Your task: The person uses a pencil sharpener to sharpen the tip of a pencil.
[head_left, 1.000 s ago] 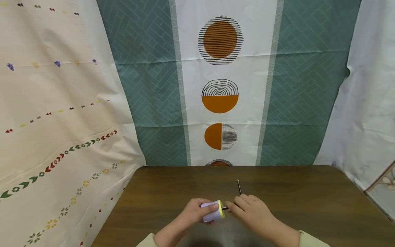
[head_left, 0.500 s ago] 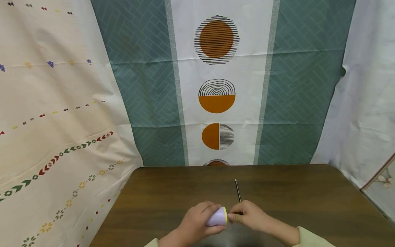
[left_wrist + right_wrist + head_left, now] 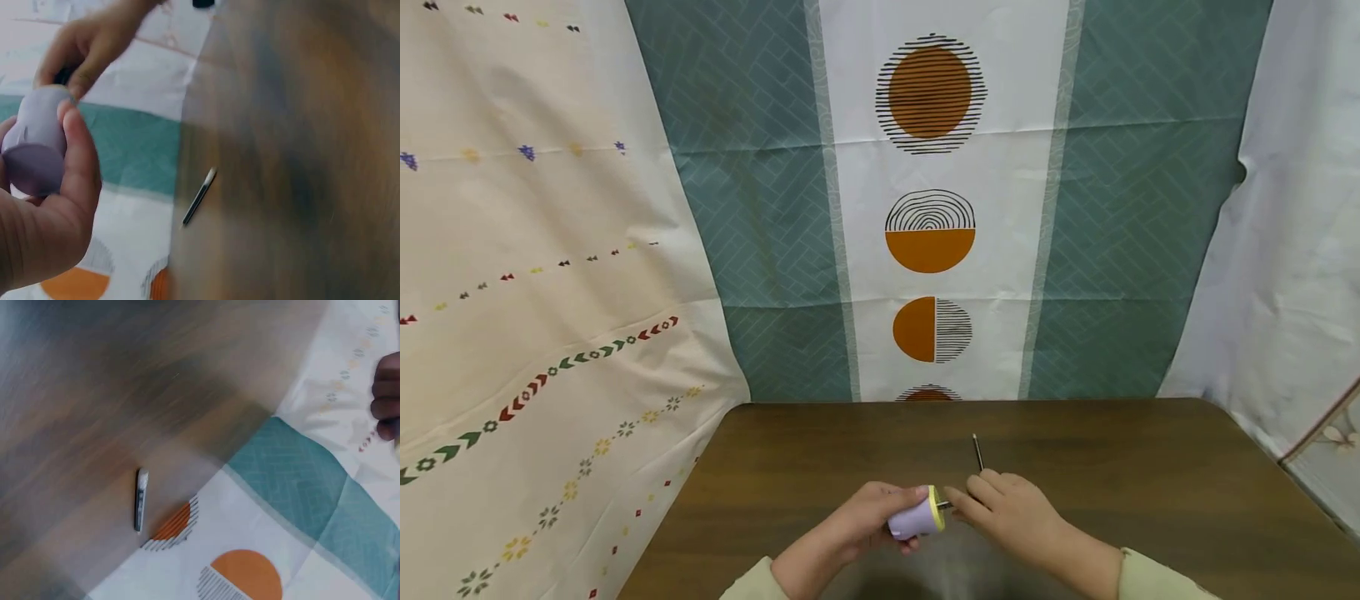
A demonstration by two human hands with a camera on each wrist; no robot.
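My left hand [image 3: 863, 518] grips a lavender cylinder with a yellow rim, which looks like a pencil sharpener [image 3: 916, 521]. Its thumb lies along the top, near the rim. From the yellow end a short length of a dark pencil [image 3: 945, 505] sticks out toward my right hand [image 3: 1026, 521], whose fingers pinch it. The pencil's far part is hidden by those fingers. In the left wrist view the sharpener's rounded base [image 3: 34, 169] faces the camera. Beyond the right hand, a second dark pencil [image 3: 977, 452] with a pale tip lies on the table.
The brown wooden table [image 3: 820, 450] runs back to a green and white patterned cloth [image 3: 782, 250]. A cream cloth with small motifs [image 3: 550, 333] hangs at the left, and a white one [image 3: 1285, 292] at the right.
Half a second ago my left hand lay over the sharpener; now it has rolled back, thumb on top. My right hand has turned the other way, still at the pencil. The loose pencil stays put.
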